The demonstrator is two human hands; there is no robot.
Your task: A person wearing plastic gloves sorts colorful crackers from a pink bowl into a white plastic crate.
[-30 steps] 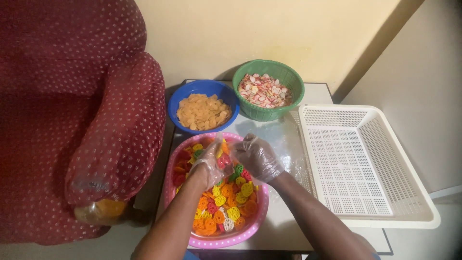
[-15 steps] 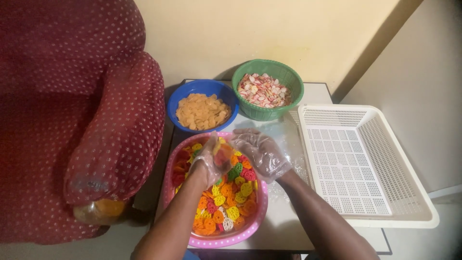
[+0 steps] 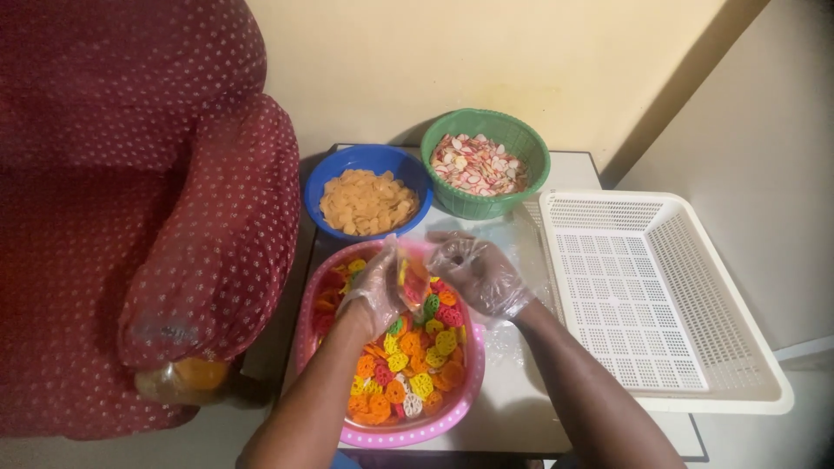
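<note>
Two gloved hands meet over the far end of a pink basin (image 3: 452, 417) that stands on the white tabletop (image 3: 521, 391) nearest the person. Both forearms reach in from the bottom edge and converge toward each other. The left hand (image 3: 375, 291), in a thin clear plastic glove, is turned palm inward with its fingers curled around a small clear bag (image 3: 412, 282) holding a few red and orange wheel-shaped snack pieces; it grips the bag just above the basin's contents. The right hand (image 3: 476, 271), gloved the same way, is loosely cupped with fingers bent toward the bag's opening, just beside it; whether it pinches the bag's edge or a snack piece cannot be told through the crinkled plastic. Below them the basin is filled with a heap of colourful snacks (image 3: 413, 373) in orange, yellow, green and red. Beyond it, a blue bowl (image 3: 334, 174) holds pale golden chips, and just beside that a green basket-weave bowl (image 3: 521, 148) holds pink and white crackers. To the right, touching the tabletop's edge, lies a white perforated plastic tray (image 3: 738, 347). A dark red dotted armchair (image 3: 130, 217) stands close against the left side.
</note>
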